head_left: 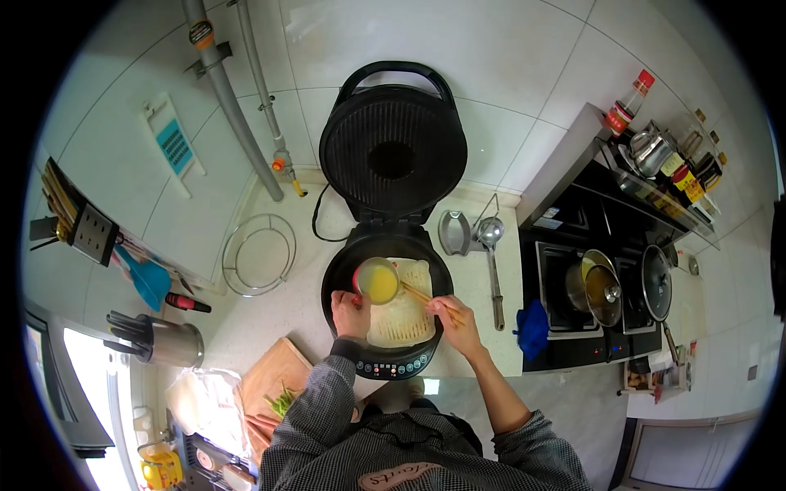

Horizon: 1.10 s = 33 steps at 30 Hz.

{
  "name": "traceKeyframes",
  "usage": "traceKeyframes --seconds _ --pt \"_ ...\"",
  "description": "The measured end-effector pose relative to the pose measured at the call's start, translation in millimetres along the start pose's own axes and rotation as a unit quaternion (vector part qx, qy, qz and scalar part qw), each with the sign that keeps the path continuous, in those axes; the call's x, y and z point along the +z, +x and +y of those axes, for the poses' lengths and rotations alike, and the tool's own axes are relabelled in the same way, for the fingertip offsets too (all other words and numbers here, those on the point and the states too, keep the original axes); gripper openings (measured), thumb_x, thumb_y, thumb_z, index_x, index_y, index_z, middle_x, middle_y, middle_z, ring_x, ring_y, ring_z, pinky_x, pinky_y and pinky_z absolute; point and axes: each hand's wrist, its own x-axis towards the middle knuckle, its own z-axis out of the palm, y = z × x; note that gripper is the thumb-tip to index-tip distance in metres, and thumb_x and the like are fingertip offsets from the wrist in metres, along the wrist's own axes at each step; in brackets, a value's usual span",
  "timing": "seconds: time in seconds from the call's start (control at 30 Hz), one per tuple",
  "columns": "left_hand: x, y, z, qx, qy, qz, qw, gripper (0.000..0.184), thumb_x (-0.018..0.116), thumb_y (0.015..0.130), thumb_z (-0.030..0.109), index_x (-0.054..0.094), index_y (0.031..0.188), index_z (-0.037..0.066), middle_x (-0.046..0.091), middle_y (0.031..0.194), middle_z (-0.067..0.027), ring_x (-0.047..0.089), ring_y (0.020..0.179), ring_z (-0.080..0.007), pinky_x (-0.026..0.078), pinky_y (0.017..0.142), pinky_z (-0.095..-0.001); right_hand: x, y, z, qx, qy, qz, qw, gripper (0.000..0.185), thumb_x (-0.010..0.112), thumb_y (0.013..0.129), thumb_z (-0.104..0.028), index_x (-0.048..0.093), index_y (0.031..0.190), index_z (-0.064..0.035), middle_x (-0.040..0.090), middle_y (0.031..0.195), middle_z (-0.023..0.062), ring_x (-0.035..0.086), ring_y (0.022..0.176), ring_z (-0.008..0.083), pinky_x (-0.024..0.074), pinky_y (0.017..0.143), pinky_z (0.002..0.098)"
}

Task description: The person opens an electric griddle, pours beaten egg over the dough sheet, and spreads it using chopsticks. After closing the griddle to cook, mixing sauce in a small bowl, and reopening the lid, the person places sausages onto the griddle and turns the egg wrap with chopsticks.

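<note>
A black electric griddle stands open on the counter, its ribbed lid point(393, 147) raised at the back. On its lower plate lies a pale flatbread point(401, 323) with rows of slits. My left hand point(350, 315) holds a small bowl point(377, 281) of yellow liquid, like beaten egg, over the back left part of the flatbread. My right hand point(458, 324) is closed on wooden chopsticks point(417, 293), whose tips are at the bowl's right edge.
A wire rack point(259, 255) lies left of the griddle; a ladle point(494, 278) and a grey spoon rest point(454, 232) lie right. Front left is a cutting board point(274, 372) with green vegetables. Pots point(591, 288) stand on the stove at right.
</note>
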Motion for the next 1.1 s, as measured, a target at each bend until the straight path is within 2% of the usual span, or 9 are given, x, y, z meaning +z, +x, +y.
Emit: traceKeyframes --seconds 0.17,0.47,0.53,0.6,0.67,0.73,0.83,0.97,1.1 --pt "0 -1 1 -0.017 -0.009 0.000 1.000 0.024 0.070 0.075 0.018 0.058 0.066 -0.001 0.055 0.084 -0.0163 0.057 0.081 -0.0339 0.047 0.071 -0.0419 -8 5 -6 0.001 -0.011 -0.035 0.999 0.019 0.052 0.096 -0.014 0.061 0.099 0.0032 0.064 0.089 0.0125 0.067 0.083 0.0202 0.0513 0.074 0.0274" --pt "-1 -2 -4 -0.019 0.008 0.003 1.000 0.026 0.069 0.076 0.020 0.057 0.067 -0.001 0.055 0.084 -0.0174 0.056 0.081 -0.0349 0.047 0.073 -0.0422 -15 -36 -1 0.126 0.225 0.076 0.963 0.023 0.049 0.099 -0.017 0.056 0.102 0.0041 0.061 0.097 0.0113 0.068 0.088 0.0235 0.0550 0.076 0.0301" --pt "-2 -2 -2 -0.021 0.003 0.005 1.000 0.026 0.069 0.076 0.020 0.057 0.068 -0.001 0.055 0.084 -0.0174 0.056 0.081 -0.0349 0.047 0.072 -0.0421 4 -51 0 0.113 0.201 0.145 0.962 0.026 0.048 0.099 -0.020 0.056 0.103 0.0044 0.063 0.095 0.0138 0.067 0.085 0.0203 0.0537 0.075 0.0273" --pt "-3 -2 -1 -0.021 -0.002 0.005 1.000 0.025 0.069 0.076 0.019 0.057 0.068 -0.001 0.055 0.085 -0.0175 0.056 0.081 -0.0349 0.047 0.072 -0.0421 21 -61 -2 0.128 0.155 0.142 0.969 0.022 0.048 0.099 -0.017 0.055 0.101 0.0039 0.062 0.095 0.0130 0.066 0.082 0.0192 0.0526 0.075 0.0274" --pt "-3 -2 -1 -0.023 -0.015 0.003 1.000 0.024 0.069 0.076 0.019 0.057 0.069 -0.001 0.054 0.085 -0.0173 0.057 0.080 -0.0345 0.047 0.071 -0.0416 42 -65 -5 0.058 0.118 0.165 0.977 0.017 0.048 0.098 -0.013 0.054 0.098 0.0031 0.059 0.097 0.0119 0.062 0.081 0.0158 0.0511 0.074 0.0264" --pt "-4 -2 0 -0.026 -0.020 -0.002 0.999 0.024 0.069 0.076 0.018 0.057 0.069 -0.001 0.054 0.085 -0.0170 0.057 0.079 -0.0341 0.047 0.070 -0.0413 55 -67 3 0.029 0.093 0.169 0.981 0.012 0.050 0.096 -0.009 0.054 0.098 0.0023 0.056 0.098 0.0134 0.060 0.083 0.0198 0.0502 0.074 0.0295" --pt "-4 -2 -1 -0.027 -0.028 -0.003 0.999 0.023 0.069 0.076 0.018 0.057 0.070 -0.001 0.054 0.085 -0.0166 0.057 0.078 -0.0334 0.047 0.069 -0.0408 64 -69 -6 -0.016 -0.092 0.148 0.985 0.010 0.051 0.093 -0.005 0.053 0.101 -0.0003 0.052 0.101 0.0191 0.056 0.089 0.0366 0.0475 0.080 0.0399" --pt "-4 -2 -3 -0.024 -0.028 -0.006 0.999 0.024 0.070 0.076 0.019 0.058 0.071 -0.001 0.054 0.085 -0.0163 0.057 0.076 -0.0327 0.047 0.068 -0.0405 77 -75 -23 -0.025 -0.137 0.146 0.979 0.012 0.050 0.093 -0.005 0.052 0.105 -0.0022 0.052 0.106 0.0204 0.056 0.097 0.0394 0.0467 0.083 0.0423" --pt "-5 -1 -4 -0.007 -0.031 -0.010 0.999 0.024 0.070 0.076 0.019 0.058 0.072 -0.001 0.054 0.085 -0.0162 0.057 0.076 -0.0326 0.047 0.067 -0.0403 92 -70 -19 -0.055 -0.188 0.158 0.968 0.018 0.051 0.092 -0.003 0.049 0.110 -0.0020 0.050 0.111 0.0216 0.058 0.092 0.0414 0.0491 0.078 0.0429"
